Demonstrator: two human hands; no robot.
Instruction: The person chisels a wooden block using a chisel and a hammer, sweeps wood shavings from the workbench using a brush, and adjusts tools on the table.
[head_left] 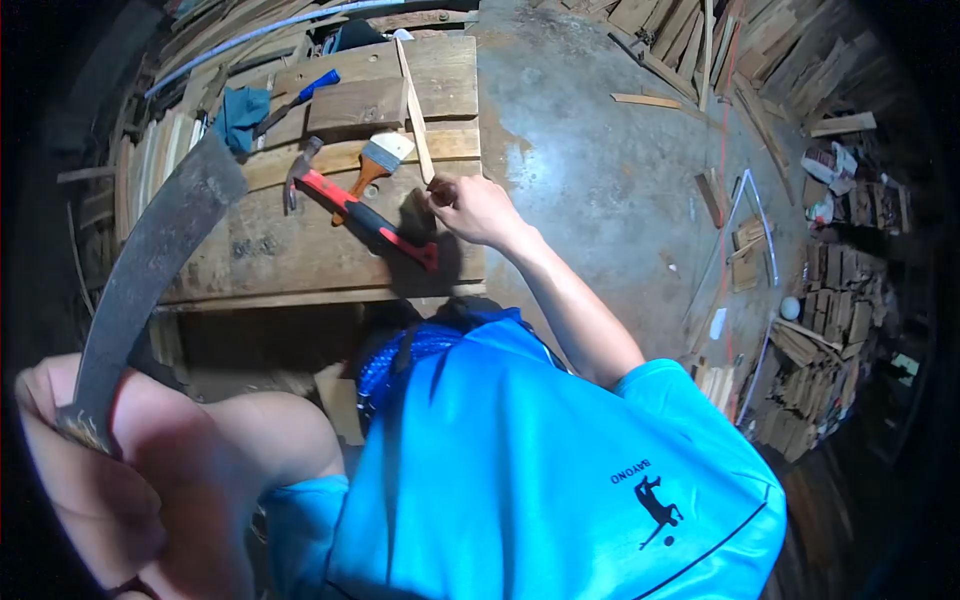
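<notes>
My left hand [90,460], raised close to the camera at the left, is wrapped round the base of a machete [150,255]. Its broad, dark, curved blade points up and away over the workbench [225,265]. My right hand [475,208] is closed round the near end of a thin wooden stick [414,115], which slants away across the bench. Left of that hand lies a claw hammer [365,215] with a red and black handle. Beyond it, a paintbrush [375,165] with pale bristles partly crosses the hammer's handle.
A wooden block [355,105] lies farther back on the bench, beside a blue-handled tool [300,100] and a teal cloth [240,115]. Stacked wood [835,300] and loose strips lie on the concrete floor [590,130] at the right.
</notes>
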